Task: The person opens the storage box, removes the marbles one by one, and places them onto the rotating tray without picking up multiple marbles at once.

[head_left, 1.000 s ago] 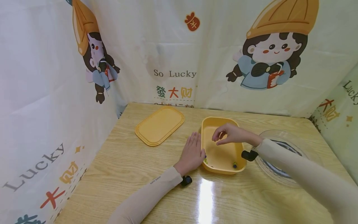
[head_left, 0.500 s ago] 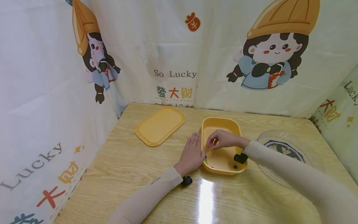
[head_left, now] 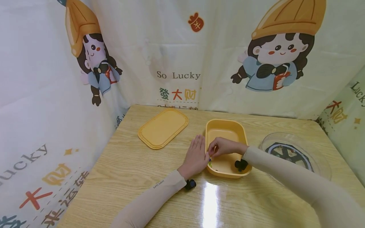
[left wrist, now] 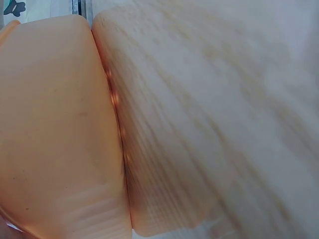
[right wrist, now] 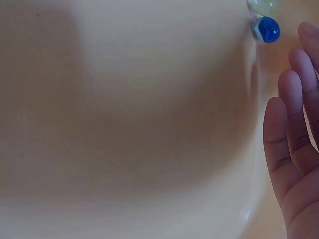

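A yellow-orange rectangular bin (head_left: 228, 174) stands on the wood-grain table. My left hand (head_left: 195, 156) lies along its left side, fingers straight, thumb at the rim. In the left wrist view the bin's outer wall (left wrist: 55, 114) fills the left side. Down inside the bin, my right hand (head_left: 225, 147) reaches to the left wall with its fingers bent. A blue marble (right wrist: 269, 30) and a clear, yellow-swirled marble (right wrist: 263, 6) lie by that wall, just beyond the right fingertips (right wrist: 275, 107). Nothing shows held in the right hand.
A flat yellow-orange lid (head_left: 163, 128) lies on the table at the back left. To the right, partly behind the right sleeve (head_left: 285, 171), is a clear round dish (head_left: 280, 136) with a dark patterned centre. A printed cloth (head_left: 176, 57) hangs behind the table.
My right hand has moved left and lower within the bin, toward the marbles at the left wall. The left hand has stayed in place against the bin.
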Demonstrator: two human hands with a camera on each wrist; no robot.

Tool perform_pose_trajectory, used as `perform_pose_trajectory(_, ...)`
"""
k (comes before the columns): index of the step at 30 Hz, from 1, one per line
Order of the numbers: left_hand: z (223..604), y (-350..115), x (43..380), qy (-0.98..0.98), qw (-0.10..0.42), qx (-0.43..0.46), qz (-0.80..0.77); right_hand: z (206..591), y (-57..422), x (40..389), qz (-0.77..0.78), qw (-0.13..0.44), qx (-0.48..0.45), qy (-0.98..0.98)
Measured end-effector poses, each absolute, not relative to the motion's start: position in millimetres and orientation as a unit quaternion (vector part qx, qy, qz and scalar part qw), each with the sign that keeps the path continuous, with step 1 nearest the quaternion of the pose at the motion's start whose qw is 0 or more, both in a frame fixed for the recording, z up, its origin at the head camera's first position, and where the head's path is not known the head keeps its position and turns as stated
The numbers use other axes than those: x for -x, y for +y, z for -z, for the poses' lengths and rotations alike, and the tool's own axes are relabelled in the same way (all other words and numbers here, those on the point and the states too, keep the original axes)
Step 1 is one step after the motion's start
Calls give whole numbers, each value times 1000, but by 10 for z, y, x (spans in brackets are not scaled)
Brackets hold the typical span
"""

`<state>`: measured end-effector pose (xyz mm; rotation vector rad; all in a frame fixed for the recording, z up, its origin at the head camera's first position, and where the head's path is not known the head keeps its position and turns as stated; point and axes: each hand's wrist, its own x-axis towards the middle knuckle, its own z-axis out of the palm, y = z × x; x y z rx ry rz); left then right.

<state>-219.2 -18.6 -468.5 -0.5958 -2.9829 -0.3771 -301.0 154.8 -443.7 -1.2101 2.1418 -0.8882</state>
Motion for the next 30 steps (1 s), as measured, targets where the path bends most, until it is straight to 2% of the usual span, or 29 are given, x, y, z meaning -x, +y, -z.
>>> perform_pose_trajectory(15,4681,-191,2181,-972,34,192,130,4599,1497,3002,316,245,472,786)
perform_pose_trajectory(23,4692,-183,2192,-971,6,184,151,4620,1492,2962,313,242,486,779)
perform_pose_trajectory(30,4691,-187,2193,-970,8,184,156,4622,1484,2948,301,244,484,785)
